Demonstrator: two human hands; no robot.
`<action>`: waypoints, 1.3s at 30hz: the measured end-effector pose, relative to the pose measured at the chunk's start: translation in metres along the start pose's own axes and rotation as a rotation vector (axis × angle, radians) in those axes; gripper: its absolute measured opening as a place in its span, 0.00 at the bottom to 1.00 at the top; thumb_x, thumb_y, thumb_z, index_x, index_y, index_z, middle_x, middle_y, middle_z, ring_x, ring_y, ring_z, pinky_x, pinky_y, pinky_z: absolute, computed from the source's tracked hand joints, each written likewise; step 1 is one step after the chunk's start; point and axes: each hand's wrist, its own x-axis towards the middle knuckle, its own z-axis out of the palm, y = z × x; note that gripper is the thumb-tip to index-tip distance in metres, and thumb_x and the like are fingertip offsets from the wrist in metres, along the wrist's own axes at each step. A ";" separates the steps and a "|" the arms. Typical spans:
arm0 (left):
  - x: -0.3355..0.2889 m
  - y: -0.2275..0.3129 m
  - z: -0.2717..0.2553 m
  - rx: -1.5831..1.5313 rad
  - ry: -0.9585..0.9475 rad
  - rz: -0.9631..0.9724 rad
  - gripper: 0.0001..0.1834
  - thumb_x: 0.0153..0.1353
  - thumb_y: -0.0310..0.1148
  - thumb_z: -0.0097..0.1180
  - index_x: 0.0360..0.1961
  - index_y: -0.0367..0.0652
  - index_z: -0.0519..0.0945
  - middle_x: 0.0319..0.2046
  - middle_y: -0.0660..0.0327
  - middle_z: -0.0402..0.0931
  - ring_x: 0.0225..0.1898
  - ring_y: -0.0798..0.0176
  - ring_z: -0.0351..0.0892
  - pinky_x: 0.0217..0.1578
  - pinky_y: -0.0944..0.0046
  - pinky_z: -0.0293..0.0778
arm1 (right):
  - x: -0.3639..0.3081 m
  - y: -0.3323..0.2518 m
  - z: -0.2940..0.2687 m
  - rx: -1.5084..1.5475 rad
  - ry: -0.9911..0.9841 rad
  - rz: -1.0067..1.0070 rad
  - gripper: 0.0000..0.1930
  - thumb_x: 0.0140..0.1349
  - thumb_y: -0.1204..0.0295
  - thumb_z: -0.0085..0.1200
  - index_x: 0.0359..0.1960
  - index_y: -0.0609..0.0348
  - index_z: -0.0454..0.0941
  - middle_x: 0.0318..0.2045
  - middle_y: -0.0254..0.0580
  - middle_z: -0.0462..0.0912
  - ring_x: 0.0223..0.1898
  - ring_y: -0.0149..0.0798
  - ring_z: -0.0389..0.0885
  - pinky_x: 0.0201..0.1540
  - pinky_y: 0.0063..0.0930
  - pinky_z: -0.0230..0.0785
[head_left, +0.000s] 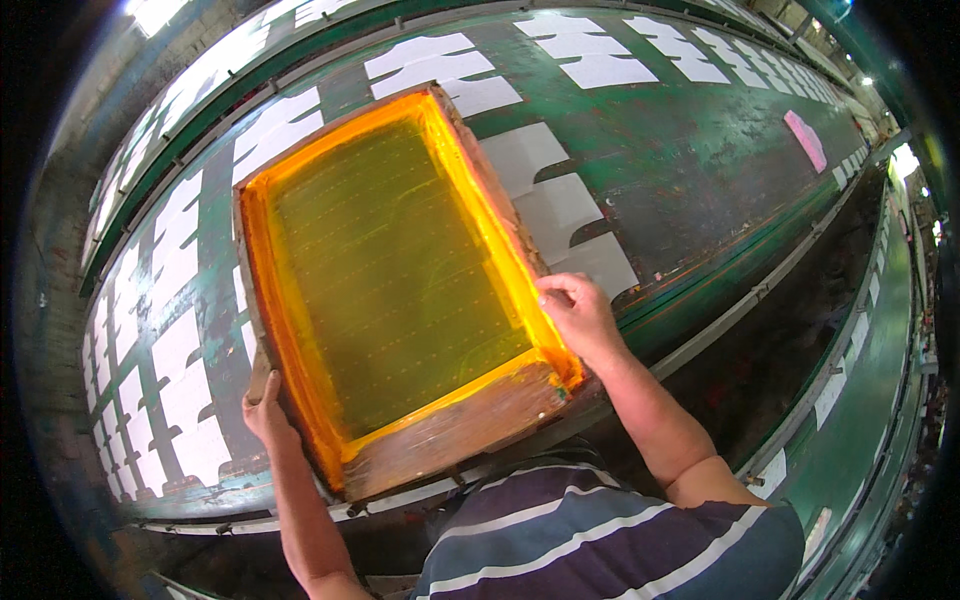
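A wooden-framed printing screen (400,290) with yellow mesh is being held over the long green table (690,170); its left edge is being gripped by the left hand (265,412), fingers curled closed around the frame; its right edge is being clasped by the right hand (580,315); white fabric pieces (560,215) are being covered beneath it.

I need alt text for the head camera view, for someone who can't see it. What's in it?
A person's left hand and right hand grip opposite sides of a wooden-framed screen with yellow-green mesh, held over a long green table. White cut fabric pieces lie in rows on the table, and a pink piece lies farther along.
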 end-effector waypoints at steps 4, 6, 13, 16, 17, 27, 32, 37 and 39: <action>-0.070 0.001 0.087 -0.050 -0.029 0.004 0.20 0.63 0.23 0.80 0.53 0.32 0.85 0.47 0.55 0.90 0.46 0.60 0.90 0.52 0.61 0.85 | 0.031 0.054 -0.075 0.008 0.087 -0.013 0.12 0.68 0.69 0.71 0.51 0.56 0.93 0.47 0.48 0.89 0.50 0.46 0.89 0.56 0.40 0.81; -0.102 -0.002 0.123 -0.084 -0.061 0.030 0.19 0.64 0.23 0.80 0.52 0.32 0.85 0.48 0.54 0.90 0.46 0.60 0.90 0.52 0.60 0.85 | 0.043 0.077 -0.112 -0.050 0.123 -0.012 0.11 0.68 0.70 0.71 0.50 0.56 0.93 0.45 0.47 0.88 0.49 0.45 0.89 0.55 0.39 0.81; -0.172 -0.019 0.209 -0.018 -0.005 0.029 0.22 0.62 0.23 0.81 0.53 0.32 0.83 0.48 0.55 0.89 0.46 0.62 0.88 0.52 0.62 0.83 | 0.078 0.137 -0.198 0.167 0.152 0.123 0.10 0.69 0.72 0.70 0.48 0.61 0.93 0.44 0.44 0.90 0.50 0.40 0.89 0.56 0.35 0.78; -0.181 -0.021 0.221 -0.017 -0.013 0.016 0.21 0.62 0.24 0.81 0.52 0.32 0.83 0.48 0.55 0.89 0.47 0.63 0.87 0.52 0.61 0.82 | 0.081 0.144 -0.215 0.193 0.117 0.107 0.11 0.70 0.73 0.69 0.51 0.62 0.92 0.49 0.46 0.89 0.51 0.40 0.89 0.58 0.35 0.78; -0.183 -0.021 0.223 -0.026 -0.018 0.022 0.21 0.62 0.24 0.82 0.52 0.32 0.83 0.48 0.55 0.89 0.47 0.63 0.87 0.52 0.61 0.82 | 0.081 0.145 -0.219 0.227 0.106 0.158 0.11 0.71 0.74 0.68 0.52 0.62 0.92 0.50 0.46 0.88 0.52 0.40 0.89 0.58 0.35 0.78; -0.174 -0.037 0.220 0.076 -0.012 -0.032 0.27 0.61 0.32 0.85 0.55 0.32 0.83 0.49 0.56 0.88 0.48 0.60 0.86 0.55 0.59 0.80 | 0.044 0.104 -0.221 -0.623 0.037 -0.222 0.24 0.69 0.74 0.71 0.66 0.58 0.83 0.64 0.55 0.82 0.66 0.58 0.81 0.72 0.51 0.73; -0.158 -0.062 0.216 0.144 0.022 -0.020 0.34 0.70 0.52 0.71 0.59 0.28 0.84 0.54 0.46 0.86 0.54 0.51 0.83 0.59 0.52 0.76 | -0.028 0.057 -0.199 -0.434 -0.565 -0.606 0.31 0.57 0.68 0.78 0.65 0.50 0.86 0.68 0.50 0.81 0.69 0.60 0.79 0.73 0.55 0.72; -0.169 -0.056 0.218 0.233 0.043 0.118 0.32 0.75 0.47 0.70 0.65 0.28 0.80 0.54 0.42 0.85 0.59 0.47 0.82 0.64 0.50 0.75 | -0.069 0.036 -0.157 -0.637 -0.622 -0.778 0.23 0.63 0.71 0.68 0.61 0.51 0.89 0.62 0.50 0.86 0.64 0.57 0.84 0.69 0.53 0.76; -0.176 -0.035 0.221 0.200 0.175 0.268 0.30 0.76 0.44 0.70 0.67 0.31 0.80 0.52 0.42 0.84 0.60 0.44 0.82 0.66 0.49 0.75 | -0.067 0.032 -0.150 -0.662 -0.566 -0.788 0.22 0.63 0.75 0.66 0.60 0.53 0.90 0.59 0.49 0.88 0.61 0.56 0.86 0.67 0.51 0.78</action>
